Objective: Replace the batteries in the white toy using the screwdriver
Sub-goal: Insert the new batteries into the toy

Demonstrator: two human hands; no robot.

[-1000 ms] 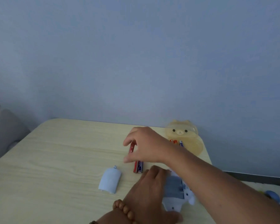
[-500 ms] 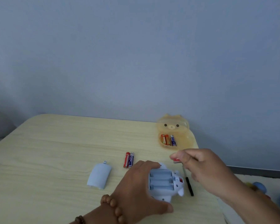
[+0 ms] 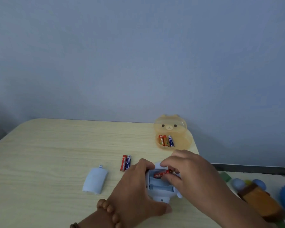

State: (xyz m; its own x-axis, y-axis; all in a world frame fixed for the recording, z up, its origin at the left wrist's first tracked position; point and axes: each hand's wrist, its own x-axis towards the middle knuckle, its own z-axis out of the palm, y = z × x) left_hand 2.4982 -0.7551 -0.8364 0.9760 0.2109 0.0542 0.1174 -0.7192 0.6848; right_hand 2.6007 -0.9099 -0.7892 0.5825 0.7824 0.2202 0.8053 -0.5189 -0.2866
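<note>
The white toy [image 3: 160, 193] lies on its back near the table's front right, its battery bay open upward. My left hand [image 3: 135, 190] grips the toy from the left side. A red battery [image 3: 161, 174] is pinched in my right hand [image 3: 186, 171], lying slanted over the bay's top slot. The lower slots look bare. The toy's white cover [image 3: 95, 181] lies apart to the left. Two batteries [image 3: 125, 162] rest side by side on the table beyond the toy. The screwdriver is hidden from view.
A yellow bear-shaped box [image 3: 173, 134] stands open at the table's back right with three batteries [image 3: 166, 141] inside. Beyond the wooden table's [image 3: 48, 153] right edge, colourful toys [image 3: 257, 198] lie on the floor. A plain wall rises behind.
My right hand came back from the two loose batteries, dipped to the right of the toy, and now holds a red battery over the open bay. My left hand stayed on the toy.
</note>
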